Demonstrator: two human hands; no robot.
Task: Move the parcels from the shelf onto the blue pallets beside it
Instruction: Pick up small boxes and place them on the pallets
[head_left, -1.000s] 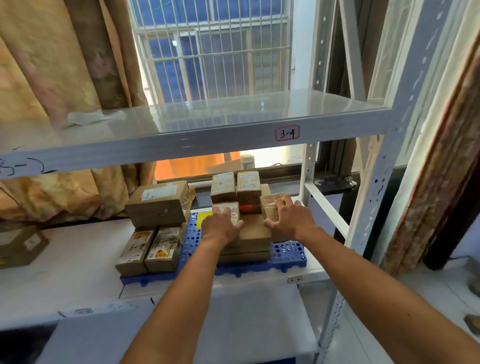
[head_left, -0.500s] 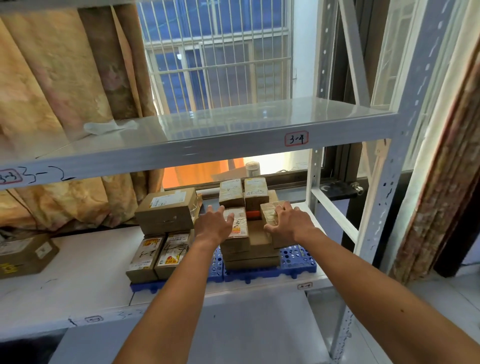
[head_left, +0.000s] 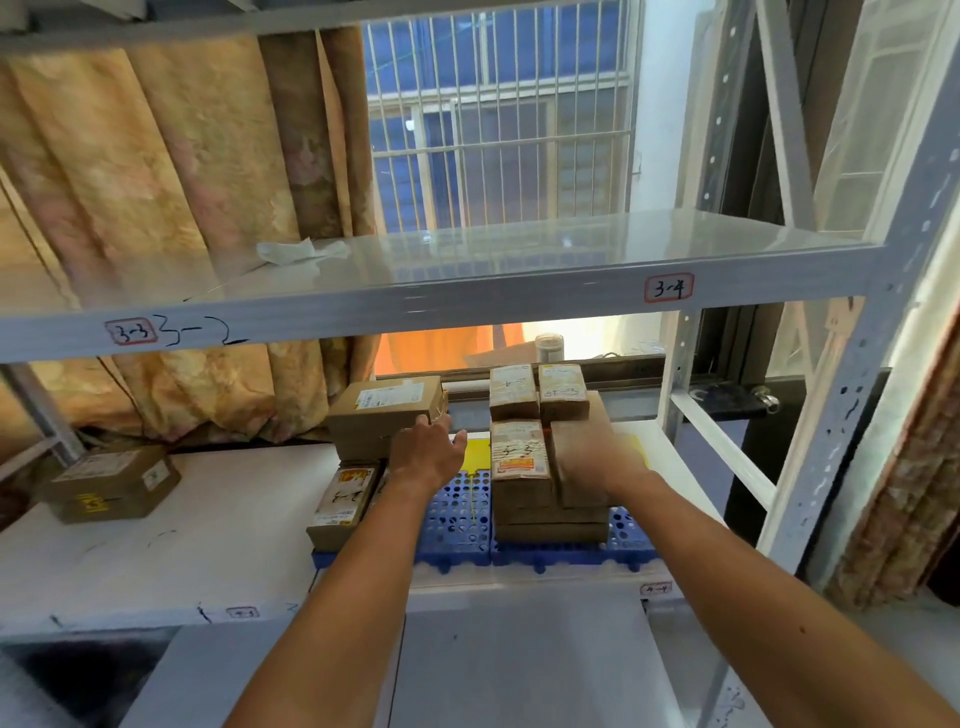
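Now the left hand (head_left: 431, 457) is lifting off the stack (head_left: 545, 467), open and empty; the blurred right hand (head_left: 597, 457) is still resting there, grip unclear.

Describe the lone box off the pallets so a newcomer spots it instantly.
Start at the white lower shelf under the handwritten "3-3" tag. At its far left, against the curtain, sits a brown cardboard box with yellow scribble on its front. Unlike the rest, it rests directly on the shelf, not the blue pallets.

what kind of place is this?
Probably a small parcel storeroom or pickup point, set up in an ordinary room. Metal shelves carry handwritten slot labels, taped parcels are stacked on blue pallets, and a curtain hangs by a barred window.
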